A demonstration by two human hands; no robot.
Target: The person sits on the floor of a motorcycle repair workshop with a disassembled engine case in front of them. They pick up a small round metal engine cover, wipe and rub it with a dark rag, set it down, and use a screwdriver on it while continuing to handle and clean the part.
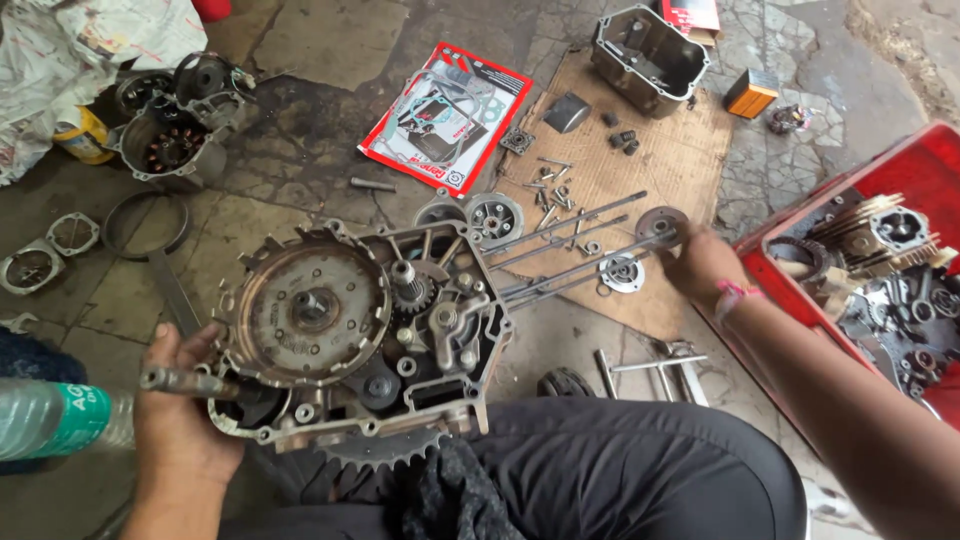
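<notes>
Left hand (180,400) clenched around a shaft (185,381) to steady the engine case (360,335) propped on the lap, right hand (700,265) stretched out, fingertips pinching a disc (661,224) on the cardboard (640,160) among sorted bolts (555,195).

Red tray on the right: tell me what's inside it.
The red tray holds a finned cylinder head, gears and greasy small parts. The right arm covers its near edge, and the frame cuts off the rest.
</notes>
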